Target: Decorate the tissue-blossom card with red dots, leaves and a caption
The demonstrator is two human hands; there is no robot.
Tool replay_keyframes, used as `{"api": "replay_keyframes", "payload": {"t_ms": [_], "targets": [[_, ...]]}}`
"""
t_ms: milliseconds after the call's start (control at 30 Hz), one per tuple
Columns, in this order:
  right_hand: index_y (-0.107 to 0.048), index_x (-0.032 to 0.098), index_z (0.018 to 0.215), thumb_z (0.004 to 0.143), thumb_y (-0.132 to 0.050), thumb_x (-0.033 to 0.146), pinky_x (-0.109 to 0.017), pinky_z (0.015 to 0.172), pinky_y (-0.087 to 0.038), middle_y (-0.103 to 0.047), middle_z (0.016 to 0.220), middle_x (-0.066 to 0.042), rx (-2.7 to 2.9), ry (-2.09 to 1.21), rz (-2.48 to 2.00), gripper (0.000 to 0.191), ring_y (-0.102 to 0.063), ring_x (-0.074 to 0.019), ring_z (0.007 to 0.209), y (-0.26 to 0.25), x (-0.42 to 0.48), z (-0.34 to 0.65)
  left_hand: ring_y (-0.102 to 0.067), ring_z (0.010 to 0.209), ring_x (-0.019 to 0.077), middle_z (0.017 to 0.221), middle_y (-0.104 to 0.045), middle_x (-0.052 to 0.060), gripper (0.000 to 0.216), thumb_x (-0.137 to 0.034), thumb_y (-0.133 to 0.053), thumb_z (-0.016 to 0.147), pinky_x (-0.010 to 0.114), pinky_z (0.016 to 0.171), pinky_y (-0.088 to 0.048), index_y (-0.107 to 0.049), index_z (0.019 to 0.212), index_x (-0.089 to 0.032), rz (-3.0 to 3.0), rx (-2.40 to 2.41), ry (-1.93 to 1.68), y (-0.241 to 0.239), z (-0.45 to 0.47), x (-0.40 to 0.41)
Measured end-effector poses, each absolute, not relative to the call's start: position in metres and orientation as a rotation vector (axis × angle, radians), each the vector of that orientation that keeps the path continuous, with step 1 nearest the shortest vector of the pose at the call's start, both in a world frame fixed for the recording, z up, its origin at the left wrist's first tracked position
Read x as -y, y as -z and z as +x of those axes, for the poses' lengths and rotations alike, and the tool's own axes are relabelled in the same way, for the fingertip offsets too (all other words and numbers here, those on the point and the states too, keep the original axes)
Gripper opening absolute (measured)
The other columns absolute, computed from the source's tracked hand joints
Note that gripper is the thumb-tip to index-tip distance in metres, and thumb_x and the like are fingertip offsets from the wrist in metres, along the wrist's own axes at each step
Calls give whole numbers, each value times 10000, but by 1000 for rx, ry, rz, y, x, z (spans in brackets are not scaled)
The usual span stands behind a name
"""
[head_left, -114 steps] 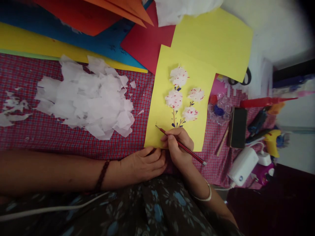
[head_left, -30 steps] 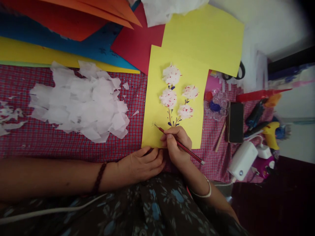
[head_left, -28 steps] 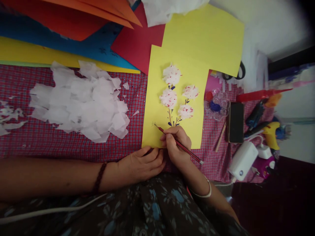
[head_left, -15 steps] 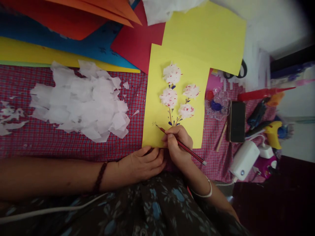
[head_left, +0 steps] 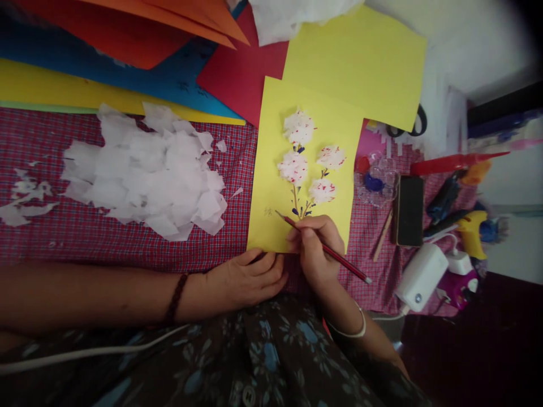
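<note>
A yellow card lies on the red checked cloth, bearing white tissue flowers flecked with red on painted stems. My right hand is closed round a red pencil, whose tip rests on the card just right of a small pencil mark. My left hand lies flat with fingers together, its fingertips pressing the card's near edge. A bracelet circles each wrist.
A heap of white tissue scraps lies to the left. Coloured paper sheets and a second yellow sheet are stacked behind. On the right are a paint palette, a black phone, scissors, a glue gun and a white charger.
A small pencil mark has appeared on the card's lower left. My right hand and pencil have shifted slightly right of it. My left hand stays on the card's edge.
</note>
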State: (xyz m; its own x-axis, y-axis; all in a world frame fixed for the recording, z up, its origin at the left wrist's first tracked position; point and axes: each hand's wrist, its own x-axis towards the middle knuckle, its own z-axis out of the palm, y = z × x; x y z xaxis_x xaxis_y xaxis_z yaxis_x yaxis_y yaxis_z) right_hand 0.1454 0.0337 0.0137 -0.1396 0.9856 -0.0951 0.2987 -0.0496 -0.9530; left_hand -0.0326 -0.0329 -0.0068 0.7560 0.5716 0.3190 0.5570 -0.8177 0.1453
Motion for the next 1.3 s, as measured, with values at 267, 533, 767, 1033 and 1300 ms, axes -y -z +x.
{"api": "replay_keyframes", "payload": {"t_ms": [267,533,767,1033,1300], "targets": [[-569,243,901,914,-529,293,-230,432,-434,-622,606,44,1496,-1201,-1381,65,-524,-103,440,-24,-26,141,-555,1178,237,1310,-630,98,297,-260,-578,964,381,958,-443,-616,1254,-209,2905,-917,-499,6,-33,34],[-608,229,836,850,-534,229,-250,489,-463,-586,608,42,1657,-1117,-1410,74,-543,-114,494,1,-18,146,-583,1179,250,1248,-672,114,265,-226,-526,980,386,1010,-429,-651,1203,-154,2924,-882,-592,8,-31,34],[-612,242,862,841,-544,213,-256,532,-496,-631,663,43,1779,-1021,-1409,77,-579,-117,533,0,-20,143,-617,1130,251,1185,-691,137,243,-223,-571,954,385,984,-457,-658,1162,-131,2898,-867,-647,5,-31,32],[-610,248,844,833,-541,200,-254,527,-488,-613,658,46,1815,-1013,-1375,85,-582,-122,546,-1,-21,143,-601,1156,260,1219,-675,133,263,-217,-561,957,385,1001,-441,-649,1187,-126,2891,-874,-654,9,-31,34],[-603,244,824,812,-538,214,-260,507,-473,-609,627,47,1782,-1001,-1450,73,-562,-126,515,-3,-22,142,-601,1137,248,1217,-677,131,256,-219,-582,948,384,989,-445,-650,1183,-145,2885,-861,-630,9,-31,34]]}}
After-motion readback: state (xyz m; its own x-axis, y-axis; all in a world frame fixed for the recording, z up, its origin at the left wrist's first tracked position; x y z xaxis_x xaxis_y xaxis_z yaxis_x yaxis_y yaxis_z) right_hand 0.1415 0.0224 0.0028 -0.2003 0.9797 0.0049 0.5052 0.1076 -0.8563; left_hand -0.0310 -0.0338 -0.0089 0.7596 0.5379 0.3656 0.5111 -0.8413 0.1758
